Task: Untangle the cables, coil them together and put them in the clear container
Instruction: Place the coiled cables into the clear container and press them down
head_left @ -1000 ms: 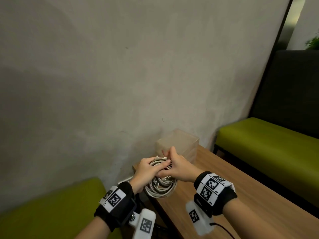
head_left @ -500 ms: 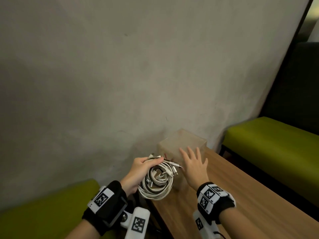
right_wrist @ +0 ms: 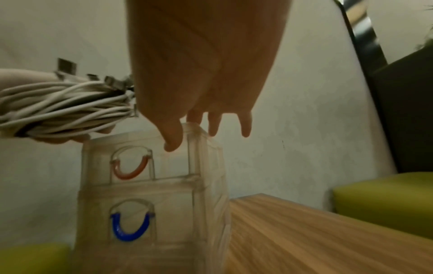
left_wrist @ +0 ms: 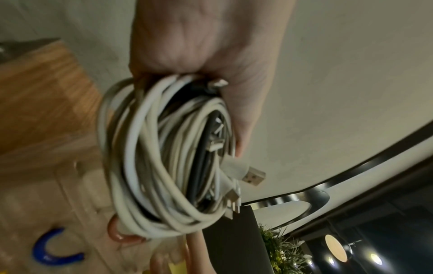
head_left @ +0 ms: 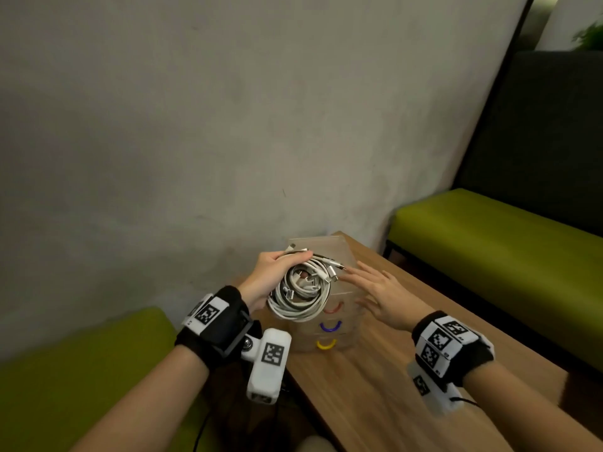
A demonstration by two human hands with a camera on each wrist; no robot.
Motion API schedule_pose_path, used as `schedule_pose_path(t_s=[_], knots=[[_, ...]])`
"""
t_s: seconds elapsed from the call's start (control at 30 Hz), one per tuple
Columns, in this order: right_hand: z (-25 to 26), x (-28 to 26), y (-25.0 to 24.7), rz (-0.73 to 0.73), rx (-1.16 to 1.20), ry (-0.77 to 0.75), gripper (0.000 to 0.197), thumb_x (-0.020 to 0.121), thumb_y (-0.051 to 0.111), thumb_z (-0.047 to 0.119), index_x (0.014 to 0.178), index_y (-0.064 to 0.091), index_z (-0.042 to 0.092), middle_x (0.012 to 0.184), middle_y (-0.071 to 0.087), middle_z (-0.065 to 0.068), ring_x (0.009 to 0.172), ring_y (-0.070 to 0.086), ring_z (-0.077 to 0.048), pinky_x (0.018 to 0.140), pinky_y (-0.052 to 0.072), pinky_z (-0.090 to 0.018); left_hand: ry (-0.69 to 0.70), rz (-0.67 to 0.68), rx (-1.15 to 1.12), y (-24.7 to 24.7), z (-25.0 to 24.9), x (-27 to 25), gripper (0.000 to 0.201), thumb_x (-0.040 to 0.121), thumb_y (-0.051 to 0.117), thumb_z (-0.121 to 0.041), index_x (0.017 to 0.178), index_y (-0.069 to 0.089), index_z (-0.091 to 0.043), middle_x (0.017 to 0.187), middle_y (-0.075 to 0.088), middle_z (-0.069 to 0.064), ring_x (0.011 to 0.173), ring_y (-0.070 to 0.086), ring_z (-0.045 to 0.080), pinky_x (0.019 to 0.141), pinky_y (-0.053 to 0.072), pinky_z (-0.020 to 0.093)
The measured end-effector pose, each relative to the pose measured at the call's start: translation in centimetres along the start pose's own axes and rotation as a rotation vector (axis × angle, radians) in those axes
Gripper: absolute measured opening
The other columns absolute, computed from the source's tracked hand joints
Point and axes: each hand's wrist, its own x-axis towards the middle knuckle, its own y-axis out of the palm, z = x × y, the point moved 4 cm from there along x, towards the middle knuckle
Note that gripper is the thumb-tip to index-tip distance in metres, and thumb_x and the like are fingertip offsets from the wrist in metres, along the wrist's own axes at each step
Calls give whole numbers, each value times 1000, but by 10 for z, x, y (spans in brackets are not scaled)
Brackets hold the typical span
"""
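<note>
the left hand (head_left: pixel 272 277) is gripping the coiled cables (head_left: pixel 301 290), fingers and thumb curling round one side of the bundle, and is holding it in the air just above the near left corner of the clear container (head_left: pixel 339 334), which is standing on the wooden table (head_left: pixel 408 396) close to the wall. the right hand (head_left: pixel 383 296) is holding nothing, its fingers lying straight and spread at the right side of the container's top. i am judging the main risk to be the coil springing loose: several plug ends (head_left: pixel 332 270) are sticking out toward the right, and they could be catching on the container's edge or on a drawer front, pulling loops free. the container looks light, so a sideways shove could be tipping or sliding it unless the right hand is steadying it. the head view is showing both hands and three coloured handles, red, blue and yellow; the right wrist view is showing the red handle (right_wrist: pixel 131 169) and the blue handle (right_wrist: pixel 130 229) on separate drawer fronts and the thumb tip (right_wrist: pixel 173 142) reaching the top corner, though contact is hard to confirm. the left wrist view is showing a dark cable (left_wrist: pixel 206 148) among the white ones and a usb plug (left_wrist: pixel 254 176) hanging free.
</note>
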Motion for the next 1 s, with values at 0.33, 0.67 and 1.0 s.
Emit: schedule_pose_path(t_s=[0.33,0.67,1.0], knots=[[53,-26,39,-648,-214,111,36,63,78,23,85,50,16,83,58,-2,80,39,-19,67,27,-31,-58,-3,-77,25,3,4,11,82,68,-18,82,67,-7,59,70,-1,53,65,8,51,51,16],[61,-8,50,-561,-304,173,30,55,85,22,77,64,18,73,62,1,63,57,-21,55,44,-32,-47,63,77,31,-1,9,18,82,69,-19,90,69,-4,72,69,3,57,65,8,55,52,15],[59,-30,51,-753,-238,96,17,71,72,23,77,59,16,80,56,-3,78,43,-22,68,36,-36,-72,25,84,22,-2,14,9,84,66,-15,76,67,-10,56,68,-3,47,63,4,47,48,12]])
